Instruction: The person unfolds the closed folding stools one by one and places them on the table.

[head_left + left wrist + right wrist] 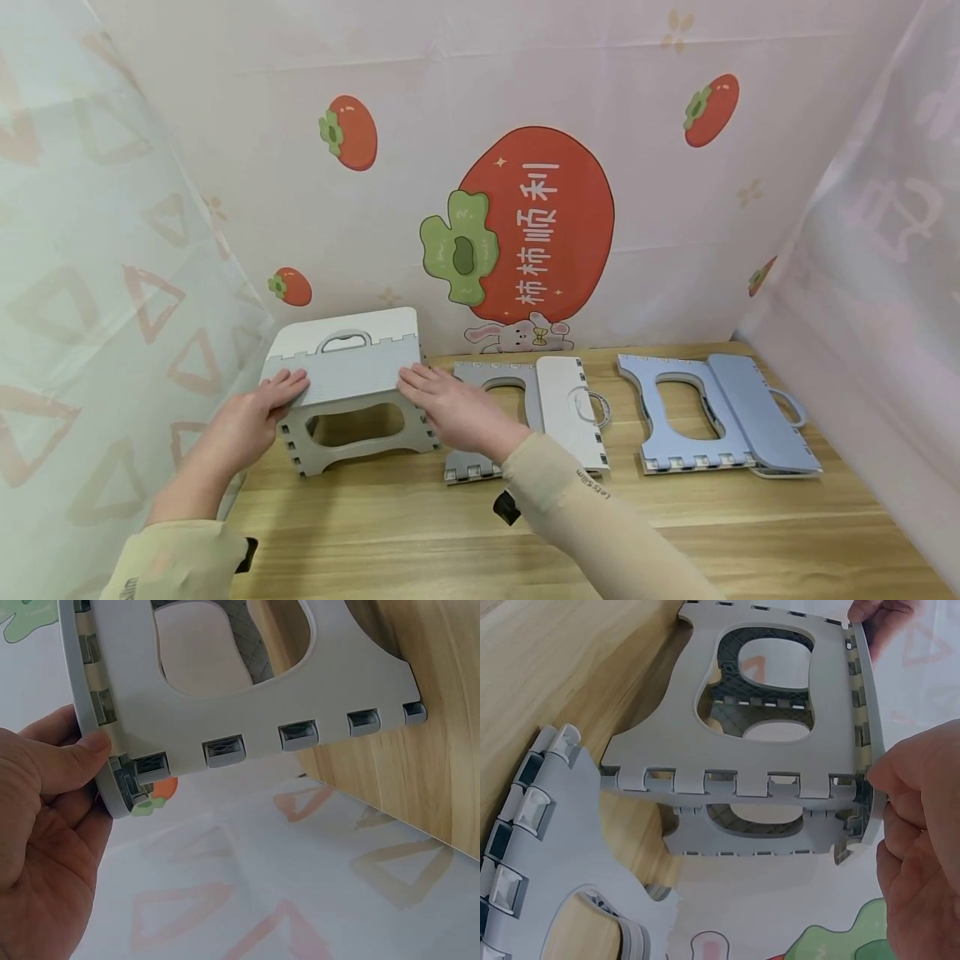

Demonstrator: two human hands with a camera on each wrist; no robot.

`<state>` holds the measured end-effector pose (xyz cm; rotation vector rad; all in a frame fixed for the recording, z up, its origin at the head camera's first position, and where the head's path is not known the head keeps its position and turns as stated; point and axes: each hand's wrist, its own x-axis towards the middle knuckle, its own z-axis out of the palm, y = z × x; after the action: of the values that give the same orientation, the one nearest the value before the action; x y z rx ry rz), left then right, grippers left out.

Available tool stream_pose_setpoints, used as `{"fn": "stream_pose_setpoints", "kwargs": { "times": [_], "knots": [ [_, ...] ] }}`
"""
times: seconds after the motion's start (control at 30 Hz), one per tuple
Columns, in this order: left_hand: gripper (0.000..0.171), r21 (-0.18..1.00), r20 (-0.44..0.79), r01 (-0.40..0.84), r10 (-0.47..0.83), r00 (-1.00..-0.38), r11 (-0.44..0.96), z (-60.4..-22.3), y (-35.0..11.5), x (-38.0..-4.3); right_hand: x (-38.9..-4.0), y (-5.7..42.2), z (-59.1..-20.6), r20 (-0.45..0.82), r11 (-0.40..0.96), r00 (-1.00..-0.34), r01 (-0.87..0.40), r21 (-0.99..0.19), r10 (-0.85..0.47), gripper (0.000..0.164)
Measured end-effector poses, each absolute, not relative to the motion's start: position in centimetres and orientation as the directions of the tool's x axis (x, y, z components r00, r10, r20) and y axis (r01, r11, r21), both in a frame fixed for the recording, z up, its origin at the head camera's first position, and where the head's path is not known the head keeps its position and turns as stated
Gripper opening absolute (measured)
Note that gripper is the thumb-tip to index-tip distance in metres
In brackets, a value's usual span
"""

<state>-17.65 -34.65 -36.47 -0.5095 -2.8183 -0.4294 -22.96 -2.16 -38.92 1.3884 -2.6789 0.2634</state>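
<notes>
An unfolded folding step stool (352,375), white and grey on top with a small carry handle (343,340), stands upright at the back left of the table. My left hand (255,417) grips the front left corner of its top; in the left wrist view the thumb (94,742) lies against the edge below the top. At the front right corner my right hand (461,408) pinches the top's edge, thumb below and fingers above. The right wrist view shows the stool's front panel (765,742) with its oval opening, and part of the left hand at the far corner.
Right of the stool a grey and white folding stool (562,408) lies folded flat, its handle pointing right. Farther right lies a folded blue stool (757,408). All are on a wood-grain table (420,542), with a printed cloth (660,275) behind and at the sides.
</notes>
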Motion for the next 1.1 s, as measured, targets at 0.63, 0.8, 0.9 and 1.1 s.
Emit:
{"fn": "stream_pose_setpoints", "kwargs": {
  "times": [0.63,0.8,0.9,1.1],
  "knots": [
    [0.05,0.265,0.159,0.253,0.217,-0.963,0.931,-36.3,-35.4,-19.0,-22.6,-2.5,-39.4,0.202,0.579,-0.576,-0.814,-0.053,-0.792,0.056],
    [0.051,0.254,0.161,0.243,0.207,-0.965,0.936,-36.5,-35.6,-19.2,-22.8,-2.7,-39.4,0.201,0.584,-0.586,-0.808,-0.075,-0.785,0.057],
    [0.05,0.255,0.165,0.238,0.201,-0.966,0.937,-36.5,-35.6,-19.3,-23.0,-2.9,-39.6,0.2,0.588,-0.593,-0.804,-0.091,-0.78,0.057],
    [0.05,0.272,0.171,0.227,0.185,-0.968,0.935,-36.6,-35.6,-19.5,-23.4,-3.1,-39.8,0.197,0.589,-0.597,-0.802,-0.105,-0.778,0.058]
  ]
}}
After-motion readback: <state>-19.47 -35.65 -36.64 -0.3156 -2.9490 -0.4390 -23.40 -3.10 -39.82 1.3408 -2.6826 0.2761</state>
